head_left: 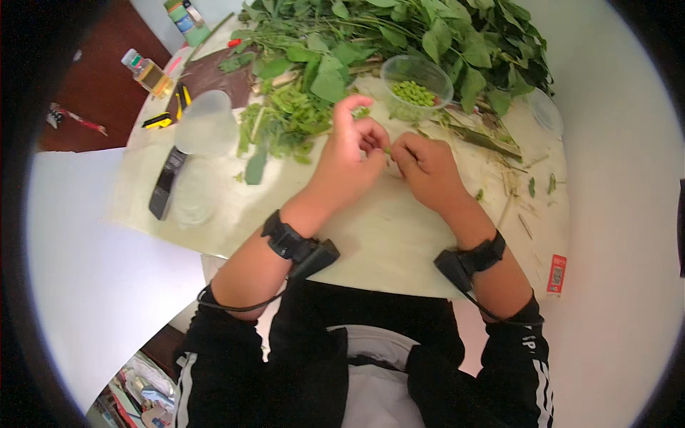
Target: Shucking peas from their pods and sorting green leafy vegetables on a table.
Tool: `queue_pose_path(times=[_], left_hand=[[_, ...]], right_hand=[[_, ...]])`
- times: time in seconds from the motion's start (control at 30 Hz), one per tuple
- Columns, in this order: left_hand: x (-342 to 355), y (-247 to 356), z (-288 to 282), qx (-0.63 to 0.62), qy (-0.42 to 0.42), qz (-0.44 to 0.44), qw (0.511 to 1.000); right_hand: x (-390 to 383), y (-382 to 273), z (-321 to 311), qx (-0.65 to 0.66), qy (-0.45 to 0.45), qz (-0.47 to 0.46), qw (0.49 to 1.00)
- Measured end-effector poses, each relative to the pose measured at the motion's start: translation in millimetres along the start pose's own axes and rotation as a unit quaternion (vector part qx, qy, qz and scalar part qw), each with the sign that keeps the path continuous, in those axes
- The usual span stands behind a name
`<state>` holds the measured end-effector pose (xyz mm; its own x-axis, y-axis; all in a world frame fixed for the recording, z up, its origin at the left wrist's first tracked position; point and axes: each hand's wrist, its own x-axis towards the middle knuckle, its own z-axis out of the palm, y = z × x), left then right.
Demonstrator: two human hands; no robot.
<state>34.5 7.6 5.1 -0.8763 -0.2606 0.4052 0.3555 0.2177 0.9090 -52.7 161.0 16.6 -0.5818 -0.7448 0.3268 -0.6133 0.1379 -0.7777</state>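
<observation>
Over the table's middle my two hands meet, fingertip to fingertip, at a small green bean pod (387, 150) that is mostly hidden by the fingers. My left hand (351, 153) pinches it with the index finger raised. Curled closed, my right hand (429, 165) grips the pod's other side between thumb and fingers. Just beyond them stands a clear plastic bowl (386, 69) with shelled green beans (414, 93) in it. To the left of my left hand lies a loose heap of green pods (289, 114).
Leafy bean plants (457, 36) pile up across the back. At left are a clear plastic tub (205, 123), a black phone-like device (167, 183), a yellow-black cutter (158, 121) and an oil bottle (151, 75). Stem scraps (526, 225) and a red card (556, 274) lie at right.
</observation>
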Motion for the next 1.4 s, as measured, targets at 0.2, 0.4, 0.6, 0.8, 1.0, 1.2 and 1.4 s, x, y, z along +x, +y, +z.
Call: queue_pose_path(times=[0.2,0.4,0.6,0.8,1.0,1.2,1.4], left_hand=[[0,-2,-1,-0.091,-0.032,-0.054,0.994],[-1,-1,-4,-0.074,-0.037,-0.052,0.995],[1,-3,-6,-0.102,-0.054,-0.049,0.992],[4,-7,-1,-0.105,-0.057,-0.063,0.991],[2,-10,3,-0.110,-0.048,-0.087,0.989],[8,-2,1,-0.125,-0.046,-0.097,0.986],[4,-12,-5,-0.161,-0.074,-0.105,0.979]], right_hand=[[-1,5,-2,0.000,-0.034,0.006,0.999],[0,7,-2,0.014,-0.051,0.003,0.999],[0,7,-1,0.054,-0.050,0.046,0.996],[0,14,-1,0.083,-0.054,0.037,0.994],[0,26,-2,0.140,-0.091,0.078,0.983],[1,26,-3,0.174,-0.098,0.135,0.970],[2,26,3,0.244,-0.099,0.153,0.952]])
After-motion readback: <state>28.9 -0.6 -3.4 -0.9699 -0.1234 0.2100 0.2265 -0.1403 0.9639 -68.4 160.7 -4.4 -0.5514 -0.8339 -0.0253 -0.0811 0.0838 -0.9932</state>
